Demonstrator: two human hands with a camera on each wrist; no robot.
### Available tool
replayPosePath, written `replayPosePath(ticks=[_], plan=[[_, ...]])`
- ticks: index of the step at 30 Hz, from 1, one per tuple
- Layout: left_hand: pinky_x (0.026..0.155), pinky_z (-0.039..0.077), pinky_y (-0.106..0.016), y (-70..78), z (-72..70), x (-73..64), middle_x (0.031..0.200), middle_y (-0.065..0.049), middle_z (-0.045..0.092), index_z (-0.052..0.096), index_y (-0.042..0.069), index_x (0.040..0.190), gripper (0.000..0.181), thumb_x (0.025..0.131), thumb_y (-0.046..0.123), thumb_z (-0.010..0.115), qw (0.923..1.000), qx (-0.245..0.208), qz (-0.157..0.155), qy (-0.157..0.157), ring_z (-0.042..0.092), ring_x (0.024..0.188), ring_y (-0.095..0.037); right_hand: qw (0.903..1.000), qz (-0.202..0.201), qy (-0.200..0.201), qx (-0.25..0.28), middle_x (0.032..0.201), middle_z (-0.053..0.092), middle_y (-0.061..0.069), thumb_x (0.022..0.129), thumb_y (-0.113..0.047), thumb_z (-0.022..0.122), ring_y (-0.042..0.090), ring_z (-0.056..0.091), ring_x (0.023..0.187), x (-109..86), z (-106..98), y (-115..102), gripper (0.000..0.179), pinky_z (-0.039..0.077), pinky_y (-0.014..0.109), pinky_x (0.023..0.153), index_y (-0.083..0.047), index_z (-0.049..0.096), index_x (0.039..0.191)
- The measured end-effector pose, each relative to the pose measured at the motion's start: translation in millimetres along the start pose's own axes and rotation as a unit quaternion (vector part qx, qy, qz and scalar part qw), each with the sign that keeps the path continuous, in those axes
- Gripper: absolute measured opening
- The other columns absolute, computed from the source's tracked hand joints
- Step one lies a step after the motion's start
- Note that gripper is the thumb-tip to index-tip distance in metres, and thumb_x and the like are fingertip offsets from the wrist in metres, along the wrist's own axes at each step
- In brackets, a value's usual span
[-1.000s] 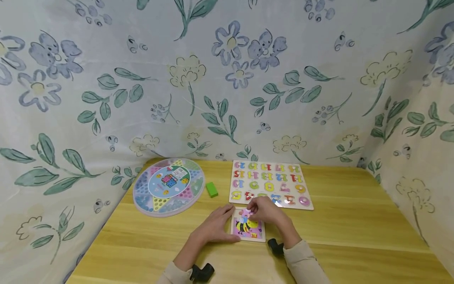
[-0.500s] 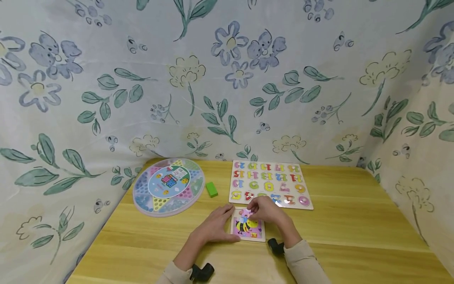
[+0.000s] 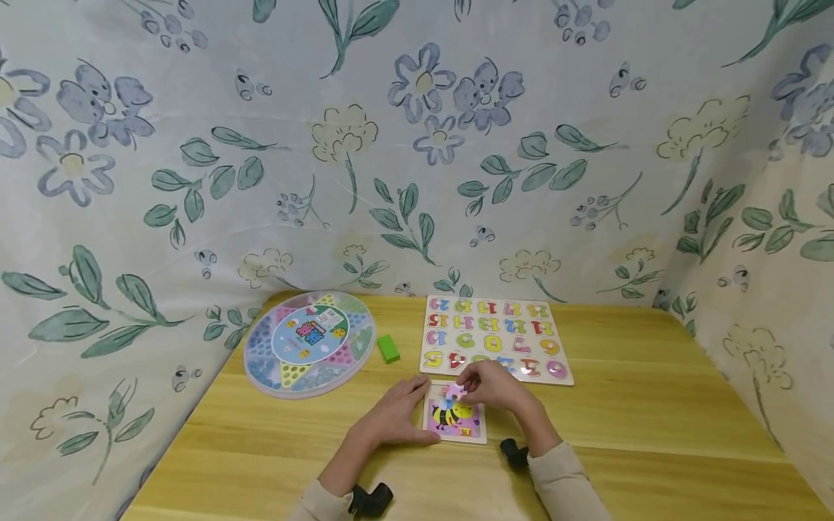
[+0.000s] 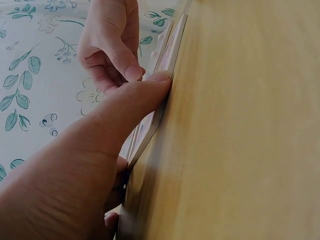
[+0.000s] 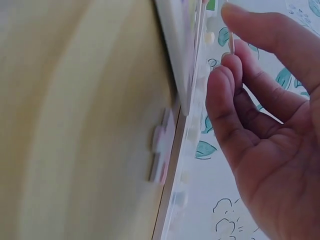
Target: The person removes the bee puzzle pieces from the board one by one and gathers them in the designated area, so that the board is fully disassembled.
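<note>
A small square bee jigsaw puzzle [image 3: 472, 433] in a pale wooden frame lies on the table before me. My left hand [image 3: 394, 414] holds its left side, the thumb at the near corner and the fingers by the far one; the left wrist view has that thumb [image 4: 145, 92] lying along the frame's edge. Above the puzzle's far part, my right hand [image 3: 491, 386] pinches a pink puzzle piece [image 3: 454, 393]. From the right wrist, this piece [image 5: 231, 44] appears edge-on between thumb and fingertips. Another loose pink piece [image 5: 162, 145] rests on the tabletop beside the board.
Just behind the puzzle lies a board of colourful numbers [image 3: 493, 342]. A green block [image 3: 389, 349] sits to its left, beside a round board game [image 3: 310, 344] with a star pattern. Floral cloth [image 3: 417, 181] hangs behind the wooden table [image 3: 651, 405].
My right hand has shifted slightly to the right with the pink piece still pinched, and its wrist has swung outward. The left hand keeps its place on the puzzle.
</note>
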State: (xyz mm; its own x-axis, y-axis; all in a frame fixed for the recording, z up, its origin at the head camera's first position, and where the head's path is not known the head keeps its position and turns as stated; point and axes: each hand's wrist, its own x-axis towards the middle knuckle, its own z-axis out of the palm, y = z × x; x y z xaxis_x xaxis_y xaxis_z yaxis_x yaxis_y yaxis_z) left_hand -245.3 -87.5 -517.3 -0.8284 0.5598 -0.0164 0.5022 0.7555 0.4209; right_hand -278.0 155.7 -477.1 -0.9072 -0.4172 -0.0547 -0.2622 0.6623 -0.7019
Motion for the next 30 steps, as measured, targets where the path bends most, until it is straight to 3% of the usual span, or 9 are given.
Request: replayPosePath(ticks=[11, 25, 30], plan=[[0.118, 0.029, -0.047, -0.3, 0.3, -1.0, 0.162, -0.006, 0.026, 0.028, 0.011, 0.155, 0.107, 0.075, 0.072, 0.065, 1.0, -0.003, 0.003, 0.004, 0.029, 0.147, -0.029, 0.9999, 0.014, -0.003, 0.003, 0.081, 0.064, 0.0, 0.073, -0.008, 0.083, 0.013, 0.057, 0.072, -10.6, -8.1, 2.4, 0.021, 0.05, 0.022, 0.062, -0.008, 0.07, 0.09], [0.119, 0.028, -0.048, 0.5, -0.4, 0.0, 0.162, -0.007, 0.025, 0.027, 0.01, 0.155, 0.106, 0.076, 0.069, 0.066, 1.0, -0.006, 0.006, -0.001, 0.027, 0.148, -0.029, 0.9999, -0.011, 0.002, -0.003, 0.081, 0.066, 0.002, 0.071, -0.008, 0.084, 0.012, 0.057, 0.074, -23.8, -19.5, 17.3, 0.022, 0.05, 0.02, 0.063, -0.005, 0.071, 0.088], [0.119, 0.028, -0.048, 0.2, -0.2, -0.2, 0.162, -0.007, 0.024, 0.027, 0.01, 0.155, 0.106, 0.077, 0.069, 0.066, 1.0, -0.003, 0.005, -0.001, 0.027, 0.148, -0.029, 1.0, 0.003, 0.003, -0.005, 0.082, 0.065, 0.001, 0.072, -0.01, 0.084, 0.012, 0.057, 0.074, -26.5, -23.1, 21.3, 0.022, 0.049, 0.021, 0.063, -0.006, 0.071, 0.089]])
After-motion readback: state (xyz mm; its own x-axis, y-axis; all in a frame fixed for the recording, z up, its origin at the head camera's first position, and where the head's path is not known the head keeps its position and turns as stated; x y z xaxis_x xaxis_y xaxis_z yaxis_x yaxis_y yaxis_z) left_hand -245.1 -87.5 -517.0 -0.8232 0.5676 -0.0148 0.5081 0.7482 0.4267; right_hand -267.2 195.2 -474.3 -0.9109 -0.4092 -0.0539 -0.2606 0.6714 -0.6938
